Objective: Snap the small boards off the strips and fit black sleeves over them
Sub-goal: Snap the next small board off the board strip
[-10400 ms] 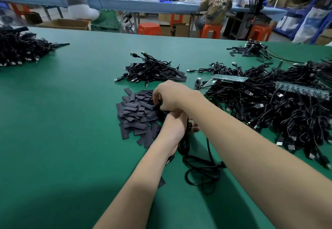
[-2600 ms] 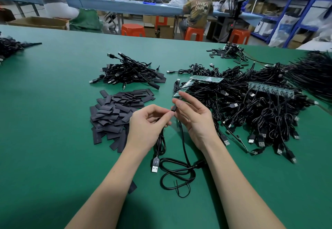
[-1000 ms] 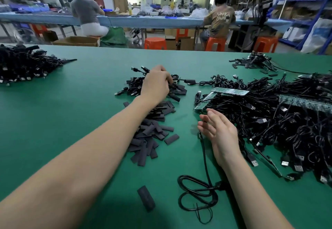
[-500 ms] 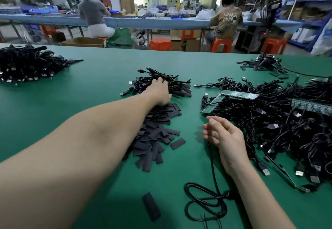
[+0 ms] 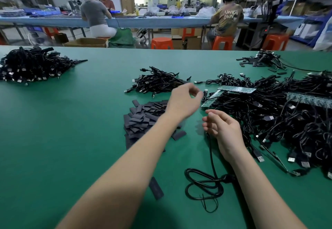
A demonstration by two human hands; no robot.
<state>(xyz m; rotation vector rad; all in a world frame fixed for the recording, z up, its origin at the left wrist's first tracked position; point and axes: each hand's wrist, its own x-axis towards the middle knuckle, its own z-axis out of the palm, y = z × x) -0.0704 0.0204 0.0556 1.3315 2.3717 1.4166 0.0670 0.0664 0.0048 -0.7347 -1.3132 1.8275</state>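
Judging by the table [image 5: 62, 138], most work remains: board strips [image 5: 237, 89] at 2 o'clock sit unsnapped on cables [image 5: 269, 120], black sleeves [image 5: 143, 117] heaped centrally. Left hand [image 5: 183, 102] and right hand [image 5: 224, 131] hang loosely curled, holding nothing.

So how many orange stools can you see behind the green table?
4 clearly: one empty stool at centre, one stool under the seated person in the printed shirt, one at right, one at far left beneath the blue bench. Others may be hidden behind people or benches.
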